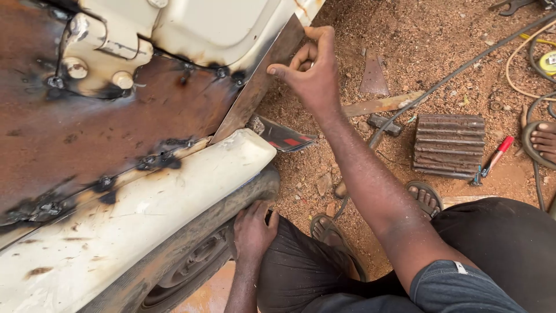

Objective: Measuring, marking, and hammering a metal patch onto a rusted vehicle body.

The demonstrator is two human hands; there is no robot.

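A rusty brown metal panel (104, 122) with black weld spots covers the side of a cream-white vehicle body (208, 26). A narrow rusty metal strip (255, 87) runs along the panel's right edge. My right hand (313, 72) reaches up and pinches the strip's top edge between thumb and fingers. My left hand (253, 229) rests low on the black tyre (197, 255), under the white wheel arch (174, 197), fingers curled on the rubber.
Reddish gravel ground lies to the right, with a ribbed metal block (449, 145), a red-handled tool (492, 162), cables (452, 72), metal offcuts (379, 104) and a dark angled piece (284, 136). Another person's sandalled foot (544, 142) shows at the right edge. My sandalled feet (425, 197) are below.
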